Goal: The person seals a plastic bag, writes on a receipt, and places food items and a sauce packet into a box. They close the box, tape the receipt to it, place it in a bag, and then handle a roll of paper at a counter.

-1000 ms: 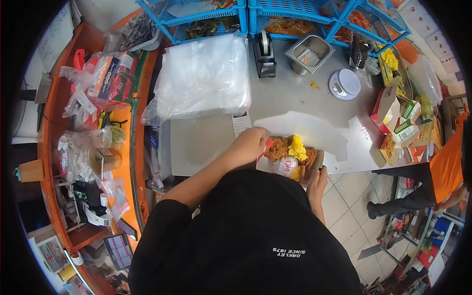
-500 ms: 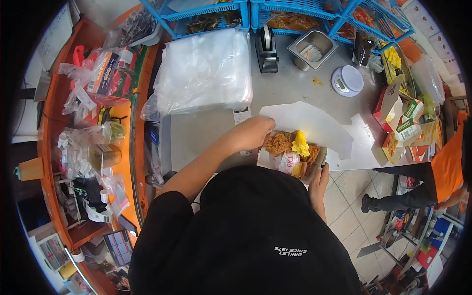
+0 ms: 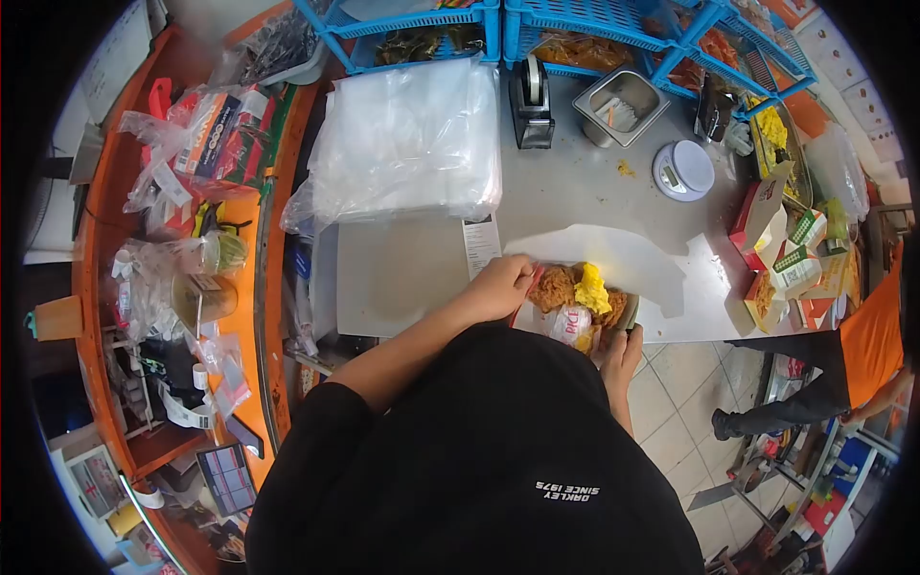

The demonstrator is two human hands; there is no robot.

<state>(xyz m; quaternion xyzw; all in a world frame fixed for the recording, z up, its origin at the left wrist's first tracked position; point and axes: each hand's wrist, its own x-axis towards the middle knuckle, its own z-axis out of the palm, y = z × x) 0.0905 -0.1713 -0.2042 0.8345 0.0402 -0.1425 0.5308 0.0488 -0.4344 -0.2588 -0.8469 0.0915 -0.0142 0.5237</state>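
Observation:
An open food box (image 3: 624, 257) with its white lid raised stands at the counter's front edge. Fried chicken (image 3: 553, 287), yellow scrambled egg (image 3: 591, 286) and a wrapped pack marked RICE (image 3: 572, 325) fill it. My left hand (image 3: 506, 284) pinches the box's left side near the lid's fold. Fingers closed round its right front corner, my right hand (image 3: 622, 354) holds the box from the other side; the thumb is partly hidden.
Plastic bags (image 3: 402, 144) lie at the back left of the counter (image 3: 575, 192). Behind are a tape dispenser (image 3: 533, 105), metal container (image 3: 620, 107) and scale (image 3: 683, 171). More food boxes (image 3: 767, 220) stand right. A person in orange (image 3: 870, 335) is at far right.
My left hand has shifted slightly down along the box's left edge. The raised lid has come down a little. The whole view has shifted slightly.

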